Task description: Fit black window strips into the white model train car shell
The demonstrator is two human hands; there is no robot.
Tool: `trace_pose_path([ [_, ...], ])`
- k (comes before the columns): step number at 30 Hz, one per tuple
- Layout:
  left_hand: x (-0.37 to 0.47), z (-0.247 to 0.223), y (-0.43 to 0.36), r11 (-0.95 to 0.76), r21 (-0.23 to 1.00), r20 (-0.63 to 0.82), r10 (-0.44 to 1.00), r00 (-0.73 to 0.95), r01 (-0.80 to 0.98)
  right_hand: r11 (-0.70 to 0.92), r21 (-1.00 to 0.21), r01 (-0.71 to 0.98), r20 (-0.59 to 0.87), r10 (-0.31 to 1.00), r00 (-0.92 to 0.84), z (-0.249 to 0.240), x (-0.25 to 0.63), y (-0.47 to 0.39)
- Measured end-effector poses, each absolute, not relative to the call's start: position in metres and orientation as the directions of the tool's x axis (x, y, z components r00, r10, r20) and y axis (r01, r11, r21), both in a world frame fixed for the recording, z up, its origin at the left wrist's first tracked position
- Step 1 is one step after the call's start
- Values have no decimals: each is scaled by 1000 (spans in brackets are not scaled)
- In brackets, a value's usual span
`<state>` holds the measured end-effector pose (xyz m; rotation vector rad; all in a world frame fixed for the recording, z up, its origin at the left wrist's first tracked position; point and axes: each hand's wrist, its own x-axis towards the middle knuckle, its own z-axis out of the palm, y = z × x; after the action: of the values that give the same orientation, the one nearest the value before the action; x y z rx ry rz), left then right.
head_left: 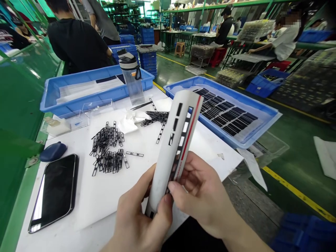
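Note:
A white model train car shell (168, 147), with window openings, a red stripe and the word "restaurant" on its side, is held tilted upright over the table. My left hand (143, 210) wraps around its lower end, thumb on the front. From the right, my right hand (203, 192) grips the shell's side, its thumb pressed by the lower windows and its fingers behind the edge. Whether a small part lies under the thumbs is hidden. Left of the shell lie piles of thin black window frames (109, 161). More black strips (157, 117) lie behind it, beside a crumpled white tissue (133, 120).
A phone (56, 192) and a dark blue rounded object (53, 151) lie at the left. Behind stand a clear bottle (132, 82) and a blue tray (98, 96). Another blue tray (237, 144) with rows of black strips overhangs the right edge. Several people work beyond.

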<state>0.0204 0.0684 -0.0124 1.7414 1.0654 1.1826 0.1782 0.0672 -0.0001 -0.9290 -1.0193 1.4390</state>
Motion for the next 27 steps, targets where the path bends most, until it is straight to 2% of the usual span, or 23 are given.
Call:
trace_pose_path([
  [8, 19, -15, 73, -365, 887, 323, 928, 184, 282, -69, -948, -311, -26, 990, -141, 13, 183, 75],
  [14, 18, -15, 75, -350, 887, 287, 929, 233, 301, -63, -941, -332, -20, 991, -134, 14, 184, 79],
  [21, 16, -10, 77, -391, 838, 328, 918, 223, 379, -37, -968, -249, -10, 994, -109, 21, 187, 87],
  [27, 17, -15, 74, -382, 874, 316, 916, 247, 301, 71, -949, -308, 97, 993, -67, 19, 191, 92],
])
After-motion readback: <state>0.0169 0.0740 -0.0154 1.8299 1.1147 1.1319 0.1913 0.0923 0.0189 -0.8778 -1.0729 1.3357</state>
